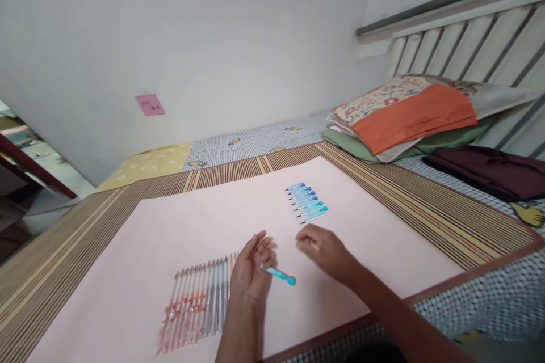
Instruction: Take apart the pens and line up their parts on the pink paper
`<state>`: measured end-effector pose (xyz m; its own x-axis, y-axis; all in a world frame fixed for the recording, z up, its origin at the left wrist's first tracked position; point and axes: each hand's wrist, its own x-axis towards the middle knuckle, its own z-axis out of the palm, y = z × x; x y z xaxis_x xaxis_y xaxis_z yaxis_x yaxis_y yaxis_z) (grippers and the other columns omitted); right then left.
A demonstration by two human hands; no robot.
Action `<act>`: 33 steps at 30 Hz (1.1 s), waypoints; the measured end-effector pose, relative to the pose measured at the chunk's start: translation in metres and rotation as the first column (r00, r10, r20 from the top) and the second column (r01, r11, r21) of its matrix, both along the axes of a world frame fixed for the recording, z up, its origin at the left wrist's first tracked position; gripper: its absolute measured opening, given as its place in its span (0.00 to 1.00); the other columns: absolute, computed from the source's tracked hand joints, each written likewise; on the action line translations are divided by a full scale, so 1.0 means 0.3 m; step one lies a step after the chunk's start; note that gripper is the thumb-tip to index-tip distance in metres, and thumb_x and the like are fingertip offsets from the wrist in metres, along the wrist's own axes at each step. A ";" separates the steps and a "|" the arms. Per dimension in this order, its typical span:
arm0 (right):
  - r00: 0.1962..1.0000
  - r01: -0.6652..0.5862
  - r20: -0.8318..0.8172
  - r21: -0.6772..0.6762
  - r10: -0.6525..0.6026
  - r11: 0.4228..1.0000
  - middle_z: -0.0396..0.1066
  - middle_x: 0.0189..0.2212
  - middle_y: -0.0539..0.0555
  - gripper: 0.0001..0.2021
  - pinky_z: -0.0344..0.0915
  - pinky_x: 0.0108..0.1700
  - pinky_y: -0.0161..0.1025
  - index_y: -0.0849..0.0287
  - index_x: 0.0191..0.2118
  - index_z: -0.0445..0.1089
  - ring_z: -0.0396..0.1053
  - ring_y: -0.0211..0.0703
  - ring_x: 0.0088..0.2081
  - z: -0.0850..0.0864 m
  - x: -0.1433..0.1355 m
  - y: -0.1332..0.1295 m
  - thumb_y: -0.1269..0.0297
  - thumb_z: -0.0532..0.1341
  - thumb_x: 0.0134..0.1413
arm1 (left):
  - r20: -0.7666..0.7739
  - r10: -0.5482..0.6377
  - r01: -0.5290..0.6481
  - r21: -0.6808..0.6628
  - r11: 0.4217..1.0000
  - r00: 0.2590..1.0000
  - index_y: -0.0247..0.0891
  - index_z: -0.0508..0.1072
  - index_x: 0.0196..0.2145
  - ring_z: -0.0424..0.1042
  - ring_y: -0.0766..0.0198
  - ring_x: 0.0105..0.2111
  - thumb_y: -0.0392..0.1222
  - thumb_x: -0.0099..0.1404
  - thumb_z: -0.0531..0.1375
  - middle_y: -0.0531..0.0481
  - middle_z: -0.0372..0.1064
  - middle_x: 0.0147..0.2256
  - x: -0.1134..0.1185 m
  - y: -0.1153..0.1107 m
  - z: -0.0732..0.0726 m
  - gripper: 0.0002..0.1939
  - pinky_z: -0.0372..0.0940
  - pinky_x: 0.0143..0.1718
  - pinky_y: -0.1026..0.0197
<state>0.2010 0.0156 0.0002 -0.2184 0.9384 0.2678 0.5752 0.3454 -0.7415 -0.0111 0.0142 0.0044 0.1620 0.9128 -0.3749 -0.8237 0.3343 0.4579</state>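
My left hand [254, 264], palm turned up, has its fingers curled round a slim turquoise pencil [279, 274] with a rounded knob at one end. The pencil points down to the right, and its other end is partly covered by my fingers. To the right, my right hand [321, 247] is closed, fingertips bent together; anything inside is hidden. Just beyond it lies a neat row of blue pencils [304, 198], dark tips to the left and knobs to the right. A longer row of clear and pinkish pens [193, 303] lies left of my left forearm.
A large pale pink sheet [128, 272] covers the striped mat [357, 181] on the bed. Folded bedding with an orange panel [417, 116] is piled at the back right, near a dark maroon cloth [489, 173]. A pink note [150, 105] is on the wall.
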 end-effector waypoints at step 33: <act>0.805 0.157 0.535 0.223 -0.255 0.962 0.75 0.40 0.55 0.07 0.55 0.44 0.42 0.56 0.38 0.74 0.68 0.47 0.44 -0.107 0.253 0.187 0.74 0.60 0.61 | 0.008 0.052 -0.051 -0.053 0.997 0.999 0.33 0.77 0.45 0.76 0.51 0.51 0.42 0.71 0.57 0.36 0.76 0.50 0.030 -0.026 0.015 0.12 0.75 0.43 0.54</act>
<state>0.2768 0.0716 -0.0321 -0.1820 0.9331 0.3103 0.9413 0.2566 -0.2194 -0.0021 0.0063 0.0088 0.1191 0.8992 -0.4210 -0.8449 0.3145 0.4328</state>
